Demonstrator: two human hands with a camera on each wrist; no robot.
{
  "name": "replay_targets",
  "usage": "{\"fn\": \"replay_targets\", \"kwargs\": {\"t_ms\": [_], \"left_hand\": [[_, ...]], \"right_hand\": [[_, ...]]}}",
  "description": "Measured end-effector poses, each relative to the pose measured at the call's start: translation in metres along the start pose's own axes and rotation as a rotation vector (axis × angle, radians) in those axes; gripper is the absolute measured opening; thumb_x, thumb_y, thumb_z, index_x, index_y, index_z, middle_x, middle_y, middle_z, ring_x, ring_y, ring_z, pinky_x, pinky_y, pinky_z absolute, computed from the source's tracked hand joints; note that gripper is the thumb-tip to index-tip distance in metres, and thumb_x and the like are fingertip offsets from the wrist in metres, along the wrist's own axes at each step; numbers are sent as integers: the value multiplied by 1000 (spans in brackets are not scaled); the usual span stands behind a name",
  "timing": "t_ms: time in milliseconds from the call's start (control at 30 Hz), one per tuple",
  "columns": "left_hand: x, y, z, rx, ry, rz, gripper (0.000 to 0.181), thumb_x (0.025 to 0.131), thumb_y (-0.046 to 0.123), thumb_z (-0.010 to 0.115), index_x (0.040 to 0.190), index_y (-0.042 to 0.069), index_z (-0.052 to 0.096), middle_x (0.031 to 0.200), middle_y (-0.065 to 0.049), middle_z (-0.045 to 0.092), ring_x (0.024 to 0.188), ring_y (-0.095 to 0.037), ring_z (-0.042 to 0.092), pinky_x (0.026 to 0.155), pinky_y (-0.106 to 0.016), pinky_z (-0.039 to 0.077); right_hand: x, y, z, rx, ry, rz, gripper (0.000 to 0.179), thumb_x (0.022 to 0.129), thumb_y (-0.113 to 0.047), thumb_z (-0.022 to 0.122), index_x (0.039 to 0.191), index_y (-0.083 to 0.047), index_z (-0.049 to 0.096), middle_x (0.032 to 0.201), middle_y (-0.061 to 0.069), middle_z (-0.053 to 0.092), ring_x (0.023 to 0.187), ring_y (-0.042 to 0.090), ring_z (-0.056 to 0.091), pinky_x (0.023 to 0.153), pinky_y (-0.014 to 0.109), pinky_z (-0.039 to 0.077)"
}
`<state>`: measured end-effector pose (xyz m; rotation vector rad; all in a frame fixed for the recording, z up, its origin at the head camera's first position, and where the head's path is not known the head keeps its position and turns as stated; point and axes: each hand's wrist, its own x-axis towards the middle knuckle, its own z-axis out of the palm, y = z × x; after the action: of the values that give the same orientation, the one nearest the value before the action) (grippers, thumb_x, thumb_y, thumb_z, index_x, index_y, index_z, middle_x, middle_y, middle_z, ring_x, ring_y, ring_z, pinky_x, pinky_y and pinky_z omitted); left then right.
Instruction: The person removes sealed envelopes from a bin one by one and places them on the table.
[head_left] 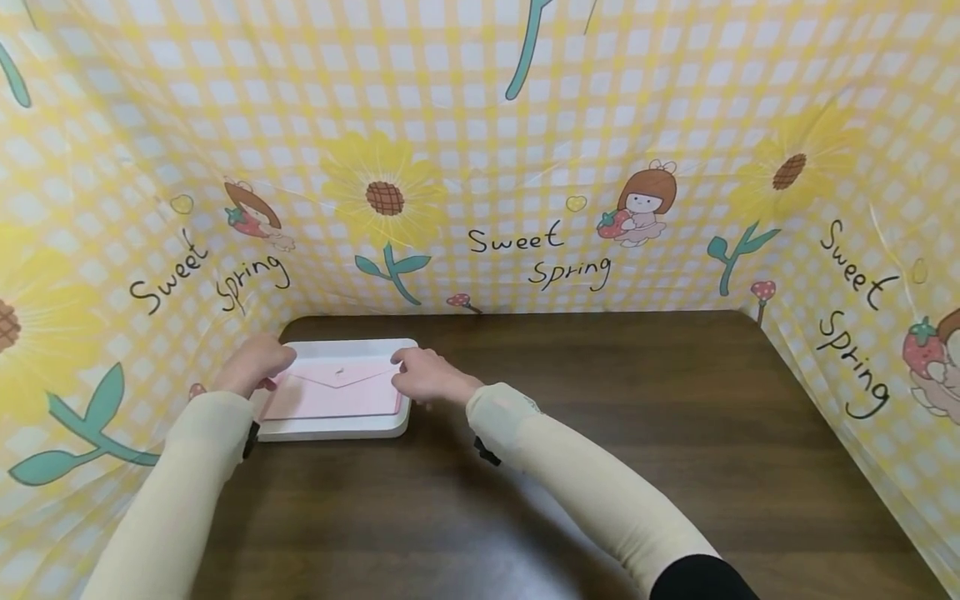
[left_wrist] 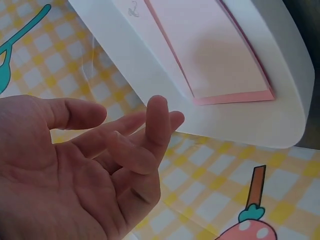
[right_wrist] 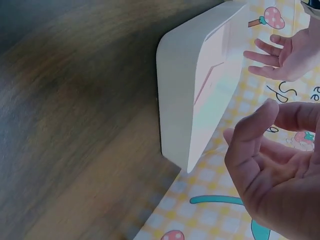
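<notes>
Pink envelopes [head_left: 330, 402] lie stacked in a shallow white tray [head_left: 330, 431] at the table's back left, the top one with a pointed flap and a small mark above its tip. My left hand [head_left: 253, 365] hovers at the tray's left end; its loosely bent fingers [left_wrist: 158, 122] hold nothing in the left wrist view. At the tray's right end is my right hand [head_left: 431, 375]. The right wrist view shows its thumb and index fingertip [right_wrist: 270, 107] close together, with nothing visible between them. The tray's side wall [right_wrist: 177, 95] stands apart from that hand there.
A dark wooden table [head_left: 600, 433] extends right and forward of the tray. Yellow-and-white checked cloth [head_left: 487, 150] with flowers and lettering rises along the back and both sides, close behind the tray and by its left end.
</notes>
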<state>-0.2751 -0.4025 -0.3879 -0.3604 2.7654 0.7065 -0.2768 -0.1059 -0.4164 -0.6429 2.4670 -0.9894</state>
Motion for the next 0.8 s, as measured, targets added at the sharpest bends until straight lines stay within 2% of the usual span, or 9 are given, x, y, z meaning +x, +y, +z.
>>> {"fn": "replay_targets", "kwargs": {"t_ms": [167, 267, 433, 600, 733, 800], "left_hand": [[1, -1, -2, -41, -5, -22, 43, 95, 15, 47, 118, -21, 46, 100, -29, 52, 73, -35, 67, 63, -37, 56], [1, 0, -3, -41, -1, -33, 41, 95, 14, 46, 116, -20, 47, 97, -28, 52, 72, -34, 67, 62, -36, 56], [4, -1, 0, -41, 1, -39, 36, 94, 14, 47, 110, -17, 50, 92, -24, 52, 71, -33, 66, 63, -37, 56], [11, -6, 6, -43, 9, -29, 29, 92, 14, 47, 103, -12, 51, 87, -21, 52, 67, -30, 67, 61, -36, 56], [12, -9, 7, -34, 12, -25, 34, 92, 15, 47, 109, -15, 50, 87, -20, 51, 66, -30, 67, 62, -37, 56], [11, -9, 7, -26, 9, -30, 39, 93, 16, 47, 113, -17, 49, 89, -21, 52, 67, -31, 67, 63, -39, 57]], "right_hand": [[7, -7, 8, 29, -22, 5, 48, 106, -18, 53, 153, -10, 51, 136, 12, 60, 49, 16, 54, 46, 29, 52], [11, -12, 15, 45, -30, 5, 52, 104, -17, 53, 155, -9, 49, 139, 13, 59, 47, 14, 50, 45, 28, 51], [12, -17, 25, 36, 3, 56, 55, 101, -16, 57, 155, -9, 49, 127, 9, 62, 55, 13, 55, 46, 27, 52], [12, -16, 31, 121, 2, 93, 55, 102, -17, 59, 155, -7, 48, 119, 9, 63, 60, 17, 64, 49, 30, 54], [15, -11, 34, 158, 3, 96, 55, 101, -13, 58, 155, -5, 47, 123, 13, 62, 59, 19, 65, 51, 33, 58], [16, -8, 35, 168, 1, 97, 55, 101, -11, 57, 155, -5, 47, 119, 14, 63, 58, 20, 63, 51, 34, 58]]}}
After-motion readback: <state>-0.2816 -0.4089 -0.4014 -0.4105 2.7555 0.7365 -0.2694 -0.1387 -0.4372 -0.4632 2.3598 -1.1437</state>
